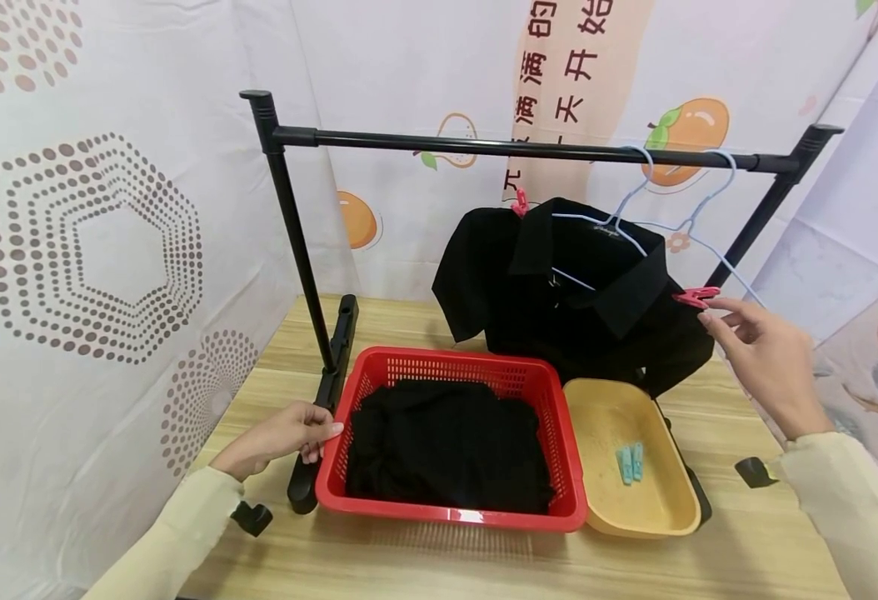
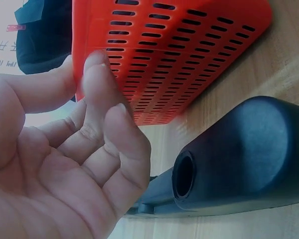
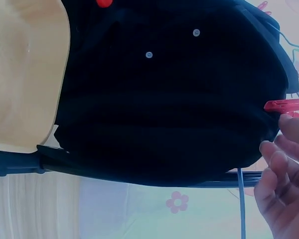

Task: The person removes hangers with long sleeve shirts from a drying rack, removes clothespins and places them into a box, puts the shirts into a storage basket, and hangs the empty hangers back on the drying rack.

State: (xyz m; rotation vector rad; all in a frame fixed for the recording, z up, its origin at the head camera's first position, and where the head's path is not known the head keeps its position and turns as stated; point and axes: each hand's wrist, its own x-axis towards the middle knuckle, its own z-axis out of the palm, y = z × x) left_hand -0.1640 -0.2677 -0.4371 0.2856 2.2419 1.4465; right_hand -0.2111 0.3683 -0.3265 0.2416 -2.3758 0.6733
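My left hand (image 1: 296, 433) holds the left rim of a red plastic basket (image 1: 469, 518), thumb on the rim and fingers outside it. Black fabric (image 1: 446, 446) lies in the basket. A black collared shirt (image 1: 581, 308) hangs from a light blue hanger (image 1: 621, 208) at the right. My right hand (image 1: 772, 358) is at the shirt's right shoulder, its thumb and index fingertip at a pink clothespin (image 1: 697, 297). In the right wrist view, a fingertip meets this clothespin (image 3: 286, 105), and the other fingers curl near the cloth. Another pink clothespin (image 1: 520, 203) sits on the left shoulder.
A black rack's bar (image 1: 439, 146) spans above, with a second blue hanger (image 1: 697, 212) at its right. The rack's left foot (image 1: 326, 400) stands beside the basket. Right of the basket, a yellow basin (image 1: 619, 517) holds light blue clothespins (image 1: 626, 465). Printed curtains hang behind.
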